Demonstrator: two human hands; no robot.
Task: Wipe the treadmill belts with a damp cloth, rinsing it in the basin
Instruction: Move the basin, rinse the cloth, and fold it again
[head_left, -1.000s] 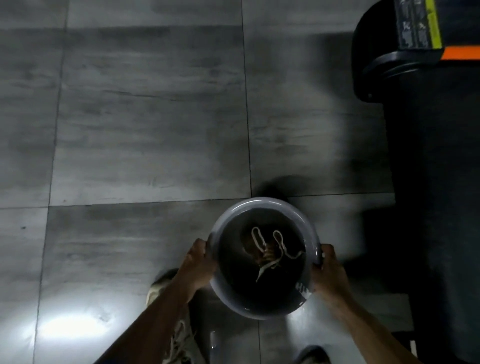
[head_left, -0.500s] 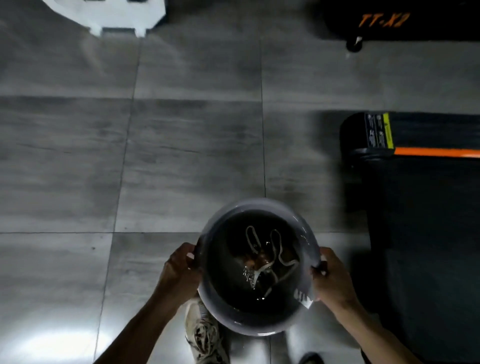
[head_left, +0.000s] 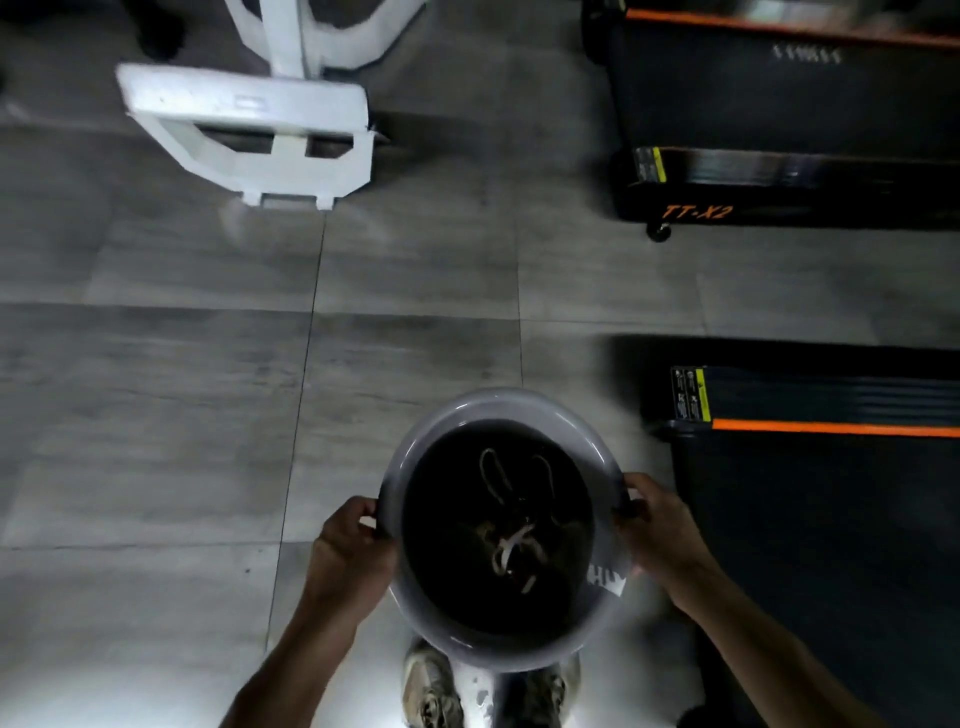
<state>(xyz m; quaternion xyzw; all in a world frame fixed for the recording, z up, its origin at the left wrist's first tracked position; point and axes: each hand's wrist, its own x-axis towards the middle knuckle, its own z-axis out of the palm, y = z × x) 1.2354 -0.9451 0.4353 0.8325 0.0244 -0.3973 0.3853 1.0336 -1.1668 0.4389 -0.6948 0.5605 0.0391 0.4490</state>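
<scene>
Between both sets of fingers, a grey basin (head_left: 501, 415) rides above the floor (head_left: 156, 415), left hand (head_left: 348, 551) and right hand (head_left: 660, 535) curled on opposite rims; a cloth seems to lie in dark water. Carrying step; next, set it beside the treadmill (head_left: 831, 519), level.

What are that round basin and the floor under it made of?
The basin looks like smooth grey plastic: its thin rim is glossy and catches the light. The floor appears to be large grey tiles, stone or ceramic, with straight grout lines and a faint streaked pattern.
</scene>
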